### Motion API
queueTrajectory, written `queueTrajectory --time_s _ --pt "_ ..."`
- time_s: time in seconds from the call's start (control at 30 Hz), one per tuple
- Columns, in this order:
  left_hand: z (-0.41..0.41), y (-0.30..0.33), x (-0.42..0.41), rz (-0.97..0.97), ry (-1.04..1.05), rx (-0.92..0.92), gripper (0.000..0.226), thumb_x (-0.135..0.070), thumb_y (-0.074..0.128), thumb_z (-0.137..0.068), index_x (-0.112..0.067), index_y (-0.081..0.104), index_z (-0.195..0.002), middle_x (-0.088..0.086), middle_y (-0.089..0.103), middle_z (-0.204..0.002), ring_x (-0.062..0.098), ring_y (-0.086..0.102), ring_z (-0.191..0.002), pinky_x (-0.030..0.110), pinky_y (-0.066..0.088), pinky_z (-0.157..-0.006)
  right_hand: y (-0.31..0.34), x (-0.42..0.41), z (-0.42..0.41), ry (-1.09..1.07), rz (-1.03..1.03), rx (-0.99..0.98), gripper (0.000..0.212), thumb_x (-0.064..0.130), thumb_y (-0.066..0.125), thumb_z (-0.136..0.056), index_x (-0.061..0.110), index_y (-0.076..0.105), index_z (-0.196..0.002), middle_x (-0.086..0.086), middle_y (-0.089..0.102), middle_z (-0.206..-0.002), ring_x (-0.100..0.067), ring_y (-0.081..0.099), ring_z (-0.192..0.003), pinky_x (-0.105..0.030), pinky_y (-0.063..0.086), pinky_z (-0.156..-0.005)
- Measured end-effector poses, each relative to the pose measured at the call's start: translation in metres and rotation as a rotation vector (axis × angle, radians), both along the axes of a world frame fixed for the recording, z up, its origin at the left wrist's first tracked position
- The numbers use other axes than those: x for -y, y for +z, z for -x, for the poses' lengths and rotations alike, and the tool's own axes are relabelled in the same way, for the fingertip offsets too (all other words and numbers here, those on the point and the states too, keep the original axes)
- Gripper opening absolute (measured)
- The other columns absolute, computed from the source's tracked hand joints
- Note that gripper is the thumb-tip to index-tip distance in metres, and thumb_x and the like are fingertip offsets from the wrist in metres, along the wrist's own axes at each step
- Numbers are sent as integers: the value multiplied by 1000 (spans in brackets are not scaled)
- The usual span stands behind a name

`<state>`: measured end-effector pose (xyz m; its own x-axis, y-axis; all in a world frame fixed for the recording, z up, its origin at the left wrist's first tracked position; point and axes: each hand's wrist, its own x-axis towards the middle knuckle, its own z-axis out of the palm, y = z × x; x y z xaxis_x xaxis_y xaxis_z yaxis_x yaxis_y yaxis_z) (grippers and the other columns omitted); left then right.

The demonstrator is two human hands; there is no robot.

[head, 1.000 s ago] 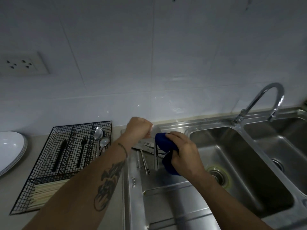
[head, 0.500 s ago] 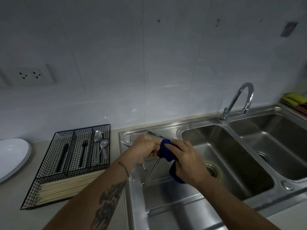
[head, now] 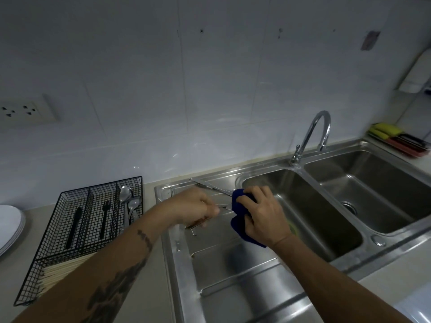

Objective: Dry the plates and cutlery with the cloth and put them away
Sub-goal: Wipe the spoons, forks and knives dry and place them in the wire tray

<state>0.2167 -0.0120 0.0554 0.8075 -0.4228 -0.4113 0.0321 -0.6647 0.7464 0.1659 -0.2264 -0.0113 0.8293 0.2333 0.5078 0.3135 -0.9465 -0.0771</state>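
Over the steel drainboard (head: pixel 233 264) my left hand (head: pixel 193 207) grips a piece of metal cutlery (head: pixel 222 208) by its handle; its far end goes into the dark blue cloth (head: pixel 239 223). My right hand (head: pixel 263 215) holds that cloth bunched around the cutlery. A knife (head: pixel 210 187) lies on the drainboard just behind my hands. At the left stands a black wire cutlery tray (head: pixel 77 229) with spoons (head: pixel 127 201), black utensils and pale chopsticks. White plates (head: pixel 9 226) are stacked at the far left edge.
A double steel sink (head: pixel 326 206) with a curved tap (head: pixel 312 136) lies to the right. Yellow sponges and a red tray (head: pixel 396 139) sit at the back right corner. A wall socket (head: pixel 23 110) is on the tiled wall at left.
The cutlery in my left hand has swung from hanging downward to nearly level. Both hands have lowered toward the drainboard, and the view has shifted right and up.
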Motion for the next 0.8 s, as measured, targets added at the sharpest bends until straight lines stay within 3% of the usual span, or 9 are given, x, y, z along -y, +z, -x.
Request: queueTrajectory --time_s 0.1,0.2,0.3,0.37,0.43,0.5,0.57,0.73,0.8 --pt "11 -3 12 -240 -105 355 21 -12 51 -91 -12 72 -89 3 70 -91 22 68 -91 37 57 -84 -4 -3 -1 -3 -9 27 37 7 71 -62 10 69 -99 -9 61 -106 -26 50 -88 -30 47 -70" --pt "16 -16 22 -294 -120 527 24 -7 45 -89 -11 68 -94 3 66 -95 26 63 -89 39 55 -79 -10 -16 4 91 7 29 39 11 67 -67 8 70 -106 -9 63 -111 -26 53 -94 -31 46 -85" --pt "13 -26 17 -209 -97 522 29 -8 43 -95 -14 69 -105 2 65 -95 18 60 -81 31 50 -71 -21 -10 9 91 -52 -13 45 17 52 -74 7 68 -115 -11 64 -121 -30 58 -107 -38 47 -99" --pt "11 -30 12 -125 -70 511 30 -11 43 -97 -15 69 -109 -3 61 -88 7 54 -69 24 44 -61 -29 -2 8 21 -131 -41 50 12 59 -71 5 67 -119 -14 63 -125 -35 60 -112 -50 50 -97" --pt "10 -32 10 -49 -64 501 22 -15 50 -96 -18 69 -107 -10 57 -76 2 50 -61 19 41 -58 -32 -1 9 12 -168 -44 57 2 73 -64 4 66 -120 -15 62 -127 -36 59 -115 -51 48 -99" --pt "9 -33 7 18 -68 489 6 -23 65 -91 -23 70 -95 -14 55 -65 2 51 -58 22 45 -62 -30 -4 10 52 -167 -26 66 -3 80 -59 6 65 -122 -13 61 -130 -32 57 -119 -43 42 -105" --pt "5 -32 3 44 -87 475 8 -24 75 -84 -25 69 -89 -12 55 -58 2 50 -56 31 48 -60 -26 -1 8 80 -157 -8 68 -3 79 -60 7 64 -125 -11 61 -131 -30 56 -120 -40 39 -106" --pt "2 -33 -2 48 -132 534 11 -16 69 -88 -21 71 -97 -5 62 -62 12 58 -59 38 54 -65 -16 -5 3 34 -137 74 48 25 49 -77 5 68 -117 -11 66 -120 -30 58 -111 -43 47 -98" --pt "1 -36 -6 70 -150 565 11 -19 67 -89 -22 72 -99 -2 66 -69 17 61 -65 37 54 -65 -11 -7 3 82 -89 86 46 31 48 -77 8 70 -110 -8 68 -113 -27 59 -105 -40 50 -90"
